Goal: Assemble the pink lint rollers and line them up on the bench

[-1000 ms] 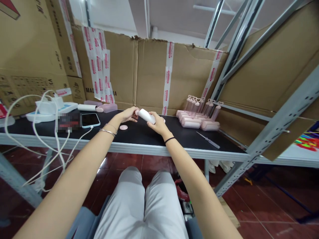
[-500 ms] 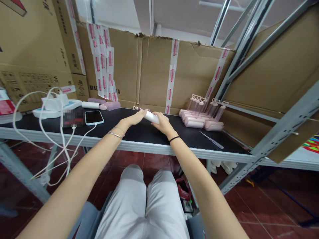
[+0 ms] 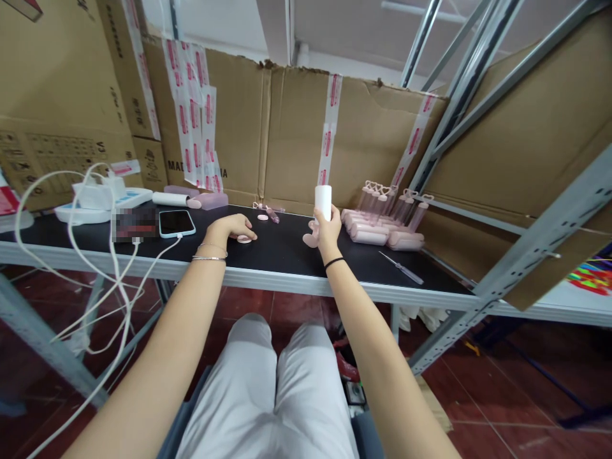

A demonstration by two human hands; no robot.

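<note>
Disc and cylinder across the black tabletop (image 3: pixel 282 258), seen from the head. The pale pink, thin round disc (image 3: pixel 244 240) is on the near-left part of the surface, its broad face appearing roughly level, directly below the bent fingers of the left hand (image 3: pixel 232 225). The white, smooth-sided cylinder (image 3: pixel 323 201) is well apart to the right, its long axis nearly upright and its upper end rising clear of the right hand (image 3: pixel 329 226). The left hand is plainly the nearer to the disc; a bare stretch of tabletop separates the two hands.

Pose, left: wrist bent, knuckles uppermost, fingers curled down over the disc; whether this grip pinches the disc or merely rests against it cannot be told. Pose, right: forearm angled inward, hand raised, the grip closed around the cylinder's lower part. A pale pink, blade-shaped piece (image 3: pixel 311 235) projects leftward beneath this hand; its attachment to the cylinder is hidden. Behind, near the cardboard wall (image 3: pixel 296 140), is a second small pink disc (image 3: pixel 262 217); to the right, a slim screwdriver with a translucent handle (image 3: pixel 402 268) lies obliquely before grouped pink cylindrical bodies (image 3: pixel 368 236).
</note>
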